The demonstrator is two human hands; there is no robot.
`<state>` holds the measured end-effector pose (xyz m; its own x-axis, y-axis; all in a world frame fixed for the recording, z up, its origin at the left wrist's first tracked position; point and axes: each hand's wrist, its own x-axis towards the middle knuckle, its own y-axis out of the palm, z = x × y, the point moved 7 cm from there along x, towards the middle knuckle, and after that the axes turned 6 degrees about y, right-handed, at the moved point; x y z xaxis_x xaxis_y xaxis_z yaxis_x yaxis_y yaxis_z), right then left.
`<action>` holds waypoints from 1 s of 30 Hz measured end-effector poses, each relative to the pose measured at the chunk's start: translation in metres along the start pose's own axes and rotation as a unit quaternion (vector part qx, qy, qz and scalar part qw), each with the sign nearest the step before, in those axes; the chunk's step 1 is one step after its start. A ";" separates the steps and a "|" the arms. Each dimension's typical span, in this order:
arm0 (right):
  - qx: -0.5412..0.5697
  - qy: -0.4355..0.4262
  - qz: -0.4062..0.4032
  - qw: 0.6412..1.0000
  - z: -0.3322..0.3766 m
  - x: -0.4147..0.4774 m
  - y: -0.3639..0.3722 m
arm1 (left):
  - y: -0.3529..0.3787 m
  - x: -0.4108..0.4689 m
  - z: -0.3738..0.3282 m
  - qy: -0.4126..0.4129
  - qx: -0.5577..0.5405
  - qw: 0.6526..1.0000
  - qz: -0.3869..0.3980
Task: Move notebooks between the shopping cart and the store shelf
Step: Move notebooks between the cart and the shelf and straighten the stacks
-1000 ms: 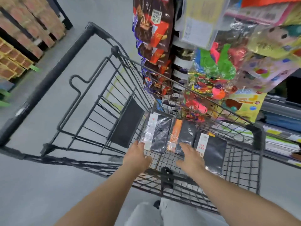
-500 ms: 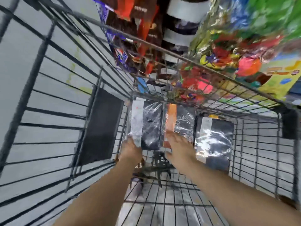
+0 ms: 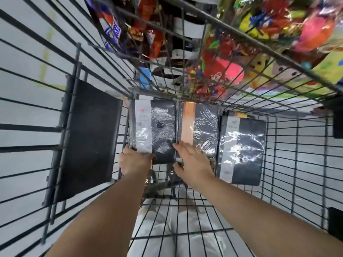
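Three shrink-wrapped black notebooks lie side by side on the wire floor of the shopping cart (image 3: pixel 289 164). The left notebook (image 3: pixel 159 125) has a white band, the middle notebook (image 3: pixel 202 125) an orange band, the right notebook (image 3: pixel 241 145) a white band. My left hand (image 3: pixel 132 162) grips the near bottom edge of the left notebook. My right hand (image 3: pixel 193 160) lies flat with its fingers spread over the near edge of the middle notebook, its fingertips reaching the gap beside the left one.
The black plastic child-seat flap (image 3: pixel 89 138) hangs on the cart's left wall. Beyond the cart's far wire wall hang snack bags (image 3: pixel 148 25) and colourful toy packs (image 3: pixel 259 52) on the store shelf. Grey floor shows through the wires.
My head has come lower and closer into the cart. Both hands have slid a little forward onto the near edges of the left and middle notebooks.
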<state>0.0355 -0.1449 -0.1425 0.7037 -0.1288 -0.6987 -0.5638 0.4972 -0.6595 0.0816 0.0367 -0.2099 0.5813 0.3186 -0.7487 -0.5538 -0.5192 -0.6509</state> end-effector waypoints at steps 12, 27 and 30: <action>0.066 0.045 0.003 0.997 0.004 -0.013 -0.006 | -0.083 -0.072 -0.051 0.247 0.039 0.968 0.010; 0.261 0.296 -0.016 0.919 0.047 0.070 0.052 | -0.204 -0.113 -0.057 0.358 0.256 0.885 -0.151; 0.240 0.376 0.006 0.895 0.044 0.085 0.070 | -0.204 -0.105 -0.054 0.362 0.255 0.884 -0.149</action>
<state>0.0746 -0.0828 -0.2357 0.1075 -0.5725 -0.8128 -0.1919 0.7902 -0.5820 0.1656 0.0664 0.0082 0.8741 -0.3054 -0.3778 -0.4005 -0.0131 -0.9162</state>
